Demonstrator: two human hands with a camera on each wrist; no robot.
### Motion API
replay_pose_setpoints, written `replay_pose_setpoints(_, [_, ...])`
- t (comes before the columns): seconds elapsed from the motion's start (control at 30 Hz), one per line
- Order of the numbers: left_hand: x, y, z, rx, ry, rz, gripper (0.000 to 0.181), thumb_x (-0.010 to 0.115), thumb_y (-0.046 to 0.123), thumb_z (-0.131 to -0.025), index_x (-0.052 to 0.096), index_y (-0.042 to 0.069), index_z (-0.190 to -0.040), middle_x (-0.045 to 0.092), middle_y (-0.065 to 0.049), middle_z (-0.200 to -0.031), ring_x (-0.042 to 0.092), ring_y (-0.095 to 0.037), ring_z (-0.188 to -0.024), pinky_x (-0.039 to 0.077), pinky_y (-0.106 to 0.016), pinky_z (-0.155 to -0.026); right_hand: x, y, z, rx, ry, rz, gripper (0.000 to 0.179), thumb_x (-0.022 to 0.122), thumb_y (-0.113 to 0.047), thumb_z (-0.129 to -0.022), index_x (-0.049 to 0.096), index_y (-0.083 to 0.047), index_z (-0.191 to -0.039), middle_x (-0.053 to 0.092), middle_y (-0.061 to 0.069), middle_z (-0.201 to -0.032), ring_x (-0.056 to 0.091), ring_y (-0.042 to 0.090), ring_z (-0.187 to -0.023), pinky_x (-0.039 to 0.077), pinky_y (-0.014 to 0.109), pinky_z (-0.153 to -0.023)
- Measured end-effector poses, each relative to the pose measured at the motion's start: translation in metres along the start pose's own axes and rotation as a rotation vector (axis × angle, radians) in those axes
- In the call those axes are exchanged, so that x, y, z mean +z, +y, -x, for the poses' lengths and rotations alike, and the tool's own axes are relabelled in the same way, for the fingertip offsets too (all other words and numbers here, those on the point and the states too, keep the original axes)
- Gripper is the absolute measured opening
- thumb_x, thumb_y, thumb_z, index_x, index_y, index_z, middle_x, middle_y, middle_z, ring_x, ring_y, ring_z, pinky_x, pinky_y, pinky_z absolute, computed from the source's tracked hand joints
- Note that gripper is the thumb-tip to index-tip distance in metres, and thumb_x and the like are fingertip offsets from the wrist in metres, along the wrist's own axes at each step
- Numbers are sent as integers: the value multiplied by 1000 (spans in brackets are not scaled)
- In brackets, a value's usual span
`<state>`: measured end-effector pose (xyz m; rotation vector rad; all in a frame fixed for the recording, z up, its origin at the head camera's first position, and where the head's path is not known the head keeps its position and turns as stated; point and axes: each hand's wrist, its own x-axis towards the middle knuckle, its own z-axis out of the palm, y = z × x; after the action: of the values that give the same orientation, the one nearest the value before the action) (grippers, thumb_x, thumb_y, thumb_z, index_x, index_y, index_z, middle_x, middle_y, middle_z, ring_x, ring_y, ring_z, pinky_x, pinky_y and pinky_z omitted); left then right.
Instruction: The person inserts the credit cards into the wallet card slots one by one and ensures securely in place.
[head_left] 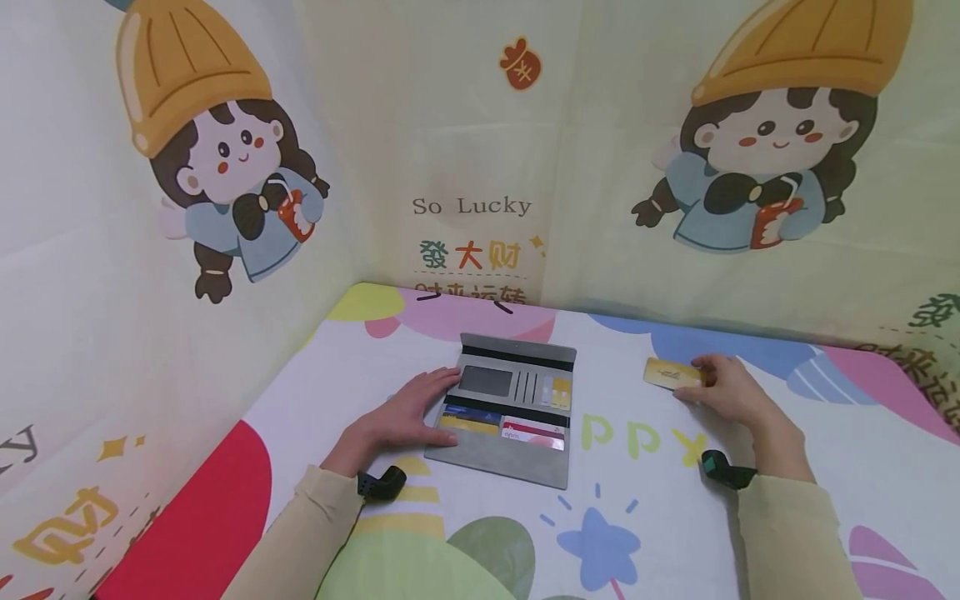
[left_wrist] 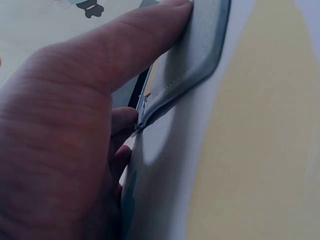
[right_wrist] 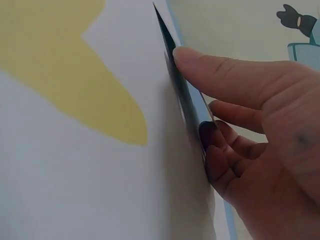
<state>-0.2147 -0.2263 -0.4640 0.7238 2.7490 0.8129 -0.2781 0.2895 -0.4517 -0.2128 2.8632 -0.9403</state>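
Observation:
A grey wallet (head_left: 517, 468) lies unfolded on the table, showing a dark window pocket (head_left: 486, 380) and several slots. In its lower pocket sit blue and gold cards (head_left: 467, 423) beside a red and white card (head_left: 532, 432); a yellow and white card (head_left: 557, 392) shows higher up. My left hand (head_left: 401, 411) rests at the wallet's left side, the thumb (left_wrist: 145, 37) lying on its lower flap and the other fingers along the edge. To the right, my right hand (head_left: 731, 390) pinches a gold card (head_left: 663, 372) low over the table. The right wrist view shows that card nearly edge-on.
The table is covered by a printed cloth (head_left: 660, 533) with colourful shapes and letters. Patterned fabric walls (head_left: 585, 167) close off the back and the left side. Each wrist wears a black device, the left one (head_left: 384, 483) close to the wallet.

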Motion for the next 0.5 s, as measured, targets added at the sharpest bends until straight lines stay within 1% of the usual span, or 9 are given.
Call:
replay_pose_setpoints(0.13, [-1, 0, 0, 9, -1, 3, 99, 75, 56, -80, 33, 12, -159, 26, -7, -165, 16, -32, -151, 13, -56, -120, -2, -1, 1, -4, -24, -11, 77, 79, -31, -89, 42, 20, -134, 50, 38, -122, 51, 49, -109, 42, 64, -94])
replay_pose_setpoints(0.3, [-1, -1, 0, 10, -2, 3, 99, 75, 56, -80, 34, 12, -158, 26, -7, -165, 17, -32, -151, 12, -55, -120, -2, -3, 1, -39, -29, -8, 75, 79, -33, -89, 47, 19, -133, 56, 36, -122, 55, 46, -108, 44, 62, -93])
replay_pose_setpoints(0.37, [0, -1, 0, 10, -1, 2, 99, 75, 56, -80, 34, 12, -158, 26, -7, -165, 17, -32, -151, 12, -55, -120, -3, -5, 1, -53, -22, -3, 74, 79, -35, -89, 48, 17, -132, 58, 34, -121, 56, 44, -106, 45, 60, -91])
replay_pose_setpoints(0.5, [-1, -1, -1, 12, 1, 4, 99, 76, 56, -80, 33, 12, -158, 26, -7, -165, 17, -32, -151, 13, -55, -120, -5, -12, 0, -109, 16, 8, 70, 80, -34, -88, 52, 16, -129, 59, 30, -117, 56, 40, -100, 47, 53, -85])
